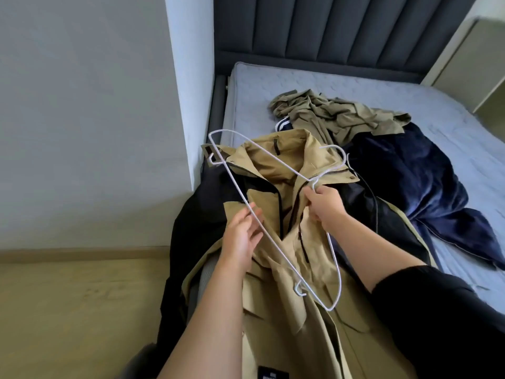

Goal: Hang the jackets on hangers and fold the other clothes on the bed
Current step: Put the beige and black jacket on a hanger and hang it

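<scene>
None of the clothes looked hung or folded. The right hand [323, 203] pinched the white hanger [276, 158] at its neck, and the left hand [240, 239] steadied its bar with straight fingers, above the tan jacket [314, 255]. Beyond both hands, the olive garment [341, 113] and navy garment [410, 173] lay crumpled.

white wire hanger [284, 258]; tan jacket [273, 165] with black zip trim; black jacket [196, 214]; olive garment [336, 113]; navy garment [404, 170]; pale blue-grey quilted mattress [273, 83]; dark grey ribbed headboard [328, 28].
</scene>
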The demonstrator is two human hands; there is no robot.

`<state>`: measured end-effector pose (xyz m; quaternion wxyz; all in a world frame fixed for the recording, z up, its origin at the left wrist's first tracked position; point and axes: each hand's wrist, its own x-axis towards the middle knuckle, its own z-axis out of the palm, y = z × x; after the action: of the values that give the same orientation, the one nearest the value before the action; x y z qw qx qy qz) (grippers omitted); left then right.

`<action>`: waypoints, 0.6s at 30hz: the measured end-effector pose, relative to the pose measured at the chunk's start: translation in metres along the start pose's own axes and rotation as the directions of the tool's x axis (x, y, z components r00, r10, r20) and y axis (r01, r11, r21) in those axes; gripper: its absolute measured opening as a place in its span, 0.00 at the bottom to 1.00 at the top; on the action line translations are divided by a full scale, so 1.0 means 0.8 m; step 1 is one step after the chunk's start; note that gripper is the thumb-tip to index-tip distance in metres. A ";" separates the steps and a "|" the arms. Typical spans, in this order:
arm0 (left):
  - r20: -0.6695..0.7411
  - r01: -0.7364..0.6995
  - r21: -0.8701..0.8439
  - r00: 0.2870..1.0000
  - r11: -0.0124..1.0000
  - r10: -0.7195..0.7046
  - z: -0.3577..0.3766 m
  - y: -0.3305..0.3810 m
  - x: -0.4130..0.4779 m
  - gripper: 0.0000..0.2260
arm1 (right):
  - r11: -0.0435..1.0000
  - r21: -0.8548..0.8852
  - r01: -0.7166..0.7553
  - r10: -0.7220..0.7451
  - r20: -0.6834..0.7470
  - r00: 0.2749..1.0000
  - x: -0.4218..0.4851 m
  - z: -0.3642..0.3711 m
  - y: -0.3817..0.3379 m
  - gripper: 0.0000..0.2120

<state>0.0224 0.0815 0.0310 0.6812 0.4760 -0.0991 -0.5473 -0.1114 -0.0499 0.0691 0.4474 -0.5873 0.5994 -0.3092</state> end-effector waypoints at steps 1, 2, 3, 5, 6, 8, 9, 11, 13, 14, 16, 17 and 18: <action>0.001 0.003 -0.071 1.000 0.997 -0.003 -0.003 0.002 -0.002 0.16 | 0.996 0.080 -0.027 0.025 0.026 0.999 -0.004 -0.012 0.001 0.19; 0.003 0.003 -0.117 1.000 0.993 -0.003 -0.006 0.005 -0.003 0.17 | 0.988 0.148 -0.049 0.042 0.050 0.998 -0.009 -0.024 0.001 0.19; 0.011 0.000 -0.136 1.000 0.991 0.001 -0.008 0.008 -0.006 0.18 | 0.978 0.199 -0.064 0.051 0.072 0.996 -0.015 -0.036 0.002 0.19; 0.053 0.000 -0.140 0.999 0.990 0.007 -0.008 0.016 -0.012 0.18 | 0.963 0.259 -0.080 0.048 0.127 0.991 -0.034 -0.057 0.001 0.19; 0.083 0.002 -0.147 0.997 0.989 0.011 -0.006 0.021 -0.016 0.18 | 0.958 0.275 -0.082 0.039 0.159 0.986 -0.045 -0.067 0.001 0.18; 0.133 0.004 -0.170 0.991 0.985 0.019 -0.001 0.031 -0.026 0.17 | 0.959 0.273 -0.075 0.015 0.218 0.976 -0.069 -0.083 0.001 0.17; 0.145 0.007 -0.173 0.989 0.985 0.018 0.001 0.035 -0.030 0.17 | 0.964 0.258 -0.071 0.008 0.238 0.971 -0.081 -0.089 0.001 0.17; 0.136 0.003 -0.134 0.991 0.991 0.015 0.005 0.039 -0.036 0.16 | 0.975 0.216 -0.058 0.005 0.238 0.971 -0.101 -0.099 0.001 0.16; 0.113 -0.006 -0.026 0.994 1.000 0.009 0.007 0.035 -0.038 0.15 | 0.983 0.175 -0.056 0.023 0.184 0.983 -0.114 -0.105 0.001 0.16; 0.119 -0.004 0.023 0.993 1.000 0.002 0.009 0.031 -0.040 0.15 | 0.989 0.136 -0.057 0.037 0.145 0.989 -0.118 -0.106 0.001 0.16; 0.157 0.020 0.042 0.987 0.999 -0.026 0.015 0.021 -0.046 0.16 | 1.000 -0.007 -0.029 0.029 0.056 0.998 -0.124 -0.103 0.003 0.16; 0.165 0.043 0.021 0.985 0.999 -0.046 0.018 0.017 -0.050 0.15 | 0.995 -0.101 0.003 -0.002 0.007 1.000 -0.126 -0.101 0.005 0.16; 0.169 0.065 -0.006 0.984 0.998 -0.063 0.022 0.013 -0.053 0.15 | 0.982 -0.183 0.037 -0.045 -0.041 0.998 -0.128 -0.099 0.005 0.17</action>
<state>0.0017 0.1073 0.0648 0.6553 0.4271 -0.1380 -0.6076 -0.1938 0.0390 0.1154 0.3717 -0.6309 0.6229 -0.2754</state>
